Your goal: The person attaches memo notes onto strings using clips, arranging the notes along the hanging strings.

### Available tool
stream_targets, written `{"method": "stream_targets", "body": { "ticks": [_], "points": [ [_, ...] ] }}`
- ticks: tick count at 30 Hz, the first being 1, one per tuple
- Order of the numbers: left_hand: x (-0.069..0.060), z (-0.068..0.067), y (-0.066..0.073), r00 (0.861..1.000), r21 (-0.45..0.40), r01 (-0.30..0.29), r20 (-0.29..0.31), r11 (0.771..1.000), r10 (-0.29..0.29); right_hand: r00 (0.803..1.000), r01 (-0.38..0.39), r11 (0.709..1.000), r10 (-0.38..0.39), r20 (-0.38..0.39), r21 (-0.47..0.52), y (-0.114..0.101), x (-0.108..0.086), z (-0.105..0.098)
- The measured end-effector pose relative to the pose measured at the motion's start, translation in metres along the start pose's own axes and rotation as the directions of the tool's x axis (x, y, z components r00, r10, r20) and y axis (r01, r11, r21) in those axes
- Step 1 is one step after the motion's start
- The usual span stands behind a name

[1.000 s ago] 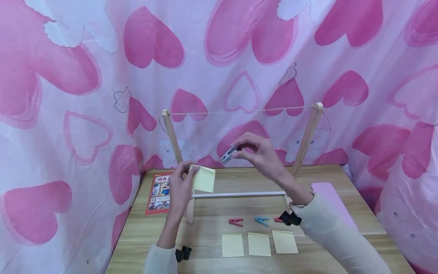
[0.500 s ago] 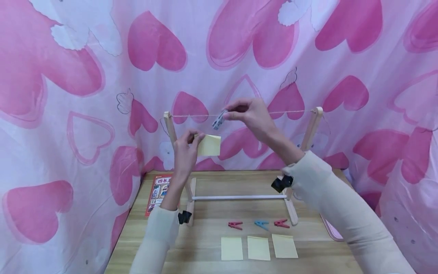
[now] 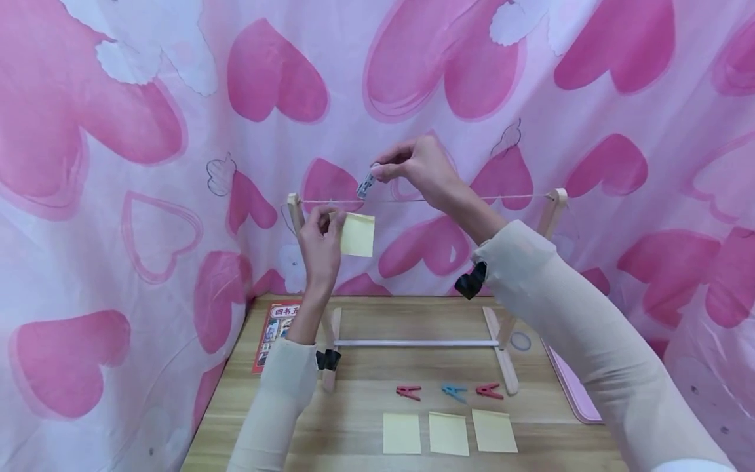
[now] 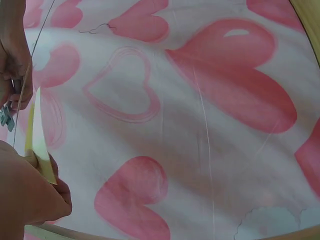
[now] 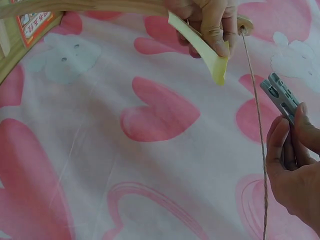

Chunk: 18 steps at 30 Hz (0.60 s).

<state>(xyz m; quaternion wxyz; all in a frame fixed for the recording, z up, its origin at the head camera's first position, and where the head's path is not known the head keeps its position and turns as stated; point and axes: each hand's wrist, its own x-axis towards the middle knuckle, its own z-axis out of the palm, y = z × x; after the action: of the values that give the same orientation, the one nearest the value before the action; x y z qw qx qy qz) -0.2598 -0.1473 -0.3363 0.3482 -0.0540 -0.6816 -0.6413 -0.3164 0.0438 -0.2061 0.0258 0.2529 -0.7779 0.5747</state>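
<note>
Head view: left hand (image 3: 320,252) pinches a yellow paper note (image 3: 358,236) by its upper left corner, thumb against fingers. Note hangs in the air, top edge just under the string (image 3: 516,196), near the left post (image 3: 294,208) of a wooden frame. Right hand (image 3: 423,169) pinches a grey clothespin (image 3: 366,184) between thumb and fingers, tip tilted down toward the string, above the note and apart from it. Right wrist view: clothespin tip right beside the string; contact cannot be told. Same view, note slightly curved.

On the table (image 3: 348,432), below the hands: a row of three clothespins, red (image 3: 409,393), blue (image 3: 454,393), red (image 3: 489,391). Nearer the person, three more notes (image 3: 448,434) side by side. A white rod (image 3: 415,343) joins the frame's feet. Red booklet (image 3: 271,335) at left, partly behind the left arm; pink case (image 3: 571,387) at right, partly behind the right sleeve.
</note>
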Motion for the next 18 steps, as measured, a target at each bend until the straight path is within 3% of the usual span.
{"method": "stream_targets", "body": {
  "ticks": [4, 12, 18],
  "points": [
    [0.002, 0.001, 0.002, 0.999, -0.023, 0.032, 0.012, 0.999, -0.032, 0.999, -0.019, 0.999, 0.02, 0.027, -0.042, -0.003, 0.007, 0.002],
    [0.005, 0.004, 0.007, 0.99, -0.142, 0.139, 0.007, 0.98, -0.14, 0.996, 0.035, 0.998, -0.031, 0.08, -0.047, -0.003, 0.013, 0.011],
    [0.007, 0.006, 0.009, 0.984, -0.131, 0.173, -0.022, 0.976, -0.178, 0.996, 0.053, 0.997, -0.05, 0.08, -0.047, -0.001, 0.014, 0.016]
  ]
}}
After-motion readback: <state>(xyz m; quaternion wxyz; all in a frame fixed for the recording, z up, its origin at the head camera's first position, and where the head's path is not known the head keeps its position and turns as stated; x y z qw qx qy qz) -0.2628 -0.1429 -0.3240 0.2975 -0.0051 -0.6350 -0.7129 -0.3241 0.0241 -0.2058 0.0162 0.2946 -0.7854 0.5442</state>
